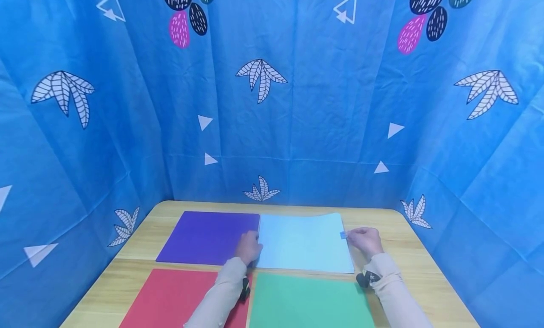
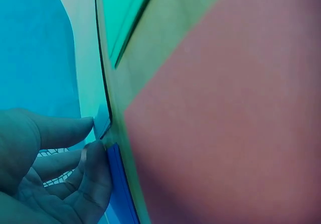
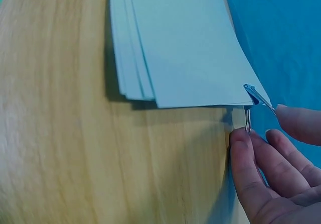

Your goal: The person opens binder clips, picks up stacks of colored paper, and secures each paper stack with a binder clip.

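A stack of pale blue paper sheets point(image 1: 303, 243) lies at the back middle of the table. At its right edge sits a small blue binder clip point(image 3: 254, 94) with wire handles. My right hand point(image 1: 366, 240) pinches those handles between thumb and fingers, and the clip's jaws are at the sheets' edge. The right wrist view shows the sheets slightly fanned at one corner. At the stack's left edge, my left hand point(image 1: 249, 246) pinches the near-left part of the paper between thumb point(image 2: 67, 132) and fingers.
Left of the stack lies a purple sheet point(image 1: 204, 236). A red sheet point(image 1: 174, 295) and a green sheet point(image 1: 310, 302) lie nearer on the wooden table point(image 1: 429, 280). A blue patterned curtain point(image 1: 323, 129) hangs behind and along both sides.
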`<state>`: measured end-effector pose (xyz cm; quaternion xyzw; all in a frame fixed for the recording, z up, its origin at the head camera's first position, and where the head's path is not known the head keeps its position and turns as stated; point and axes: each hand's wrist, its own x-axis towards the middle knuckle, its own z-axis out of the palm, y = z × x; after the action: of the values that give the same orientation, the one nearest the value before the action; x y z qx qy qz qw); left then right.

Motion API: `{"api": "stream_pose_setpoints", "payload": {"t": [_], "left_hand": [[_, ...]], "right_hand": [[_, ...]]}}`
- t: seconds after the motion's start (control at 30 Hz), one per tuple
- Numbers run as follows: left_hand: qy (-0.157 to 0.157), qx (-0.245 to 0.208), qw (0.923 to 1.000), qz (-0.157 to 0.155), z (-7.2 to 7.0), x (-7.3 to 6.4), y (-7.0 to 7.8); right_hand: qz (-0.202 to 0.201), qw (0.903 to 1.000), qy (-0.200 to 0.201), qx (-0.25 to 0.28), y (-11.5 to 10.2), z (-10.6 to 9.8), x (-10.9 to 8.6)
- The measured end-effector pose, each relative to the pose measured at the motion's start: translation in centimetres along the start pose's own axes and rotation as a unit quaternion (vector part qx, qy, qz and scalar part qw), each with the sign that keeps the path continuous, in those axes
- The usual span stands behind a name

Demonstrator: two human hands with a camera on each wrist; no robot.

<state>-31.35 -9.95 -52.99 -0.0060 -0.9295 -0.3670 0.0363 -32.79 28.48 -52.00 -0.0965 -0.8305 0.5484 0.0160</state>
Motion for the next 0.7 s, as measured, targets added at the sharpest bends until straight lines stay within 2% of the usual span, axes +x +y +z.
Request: {"api": "stream_pose_setpoints", "payload": {"t": [0.3, 0.53, 0.7], "left_hand": [[-0.007, 0.01, 0.9999, -0.005, -0.29, -0.31, 0.47], [-0.01, 0.018, 0.9998, -0.006, -0.22, -0.29, 0.55], [-0.011, 0.009, 0.9998, -0.011, -0.33, -0.47, 0.73]], "right_hand": [[0.017, 0.9998, 0.009, -0.003, -0.37, 0.06, -0.37], [0.021, 0.9991, 0.013, -0.034, -0.27, -0.19, -0.52], [0.023, 0.9993, 0.011, -0.027, -0.14, -0.32, -0.5]]}}
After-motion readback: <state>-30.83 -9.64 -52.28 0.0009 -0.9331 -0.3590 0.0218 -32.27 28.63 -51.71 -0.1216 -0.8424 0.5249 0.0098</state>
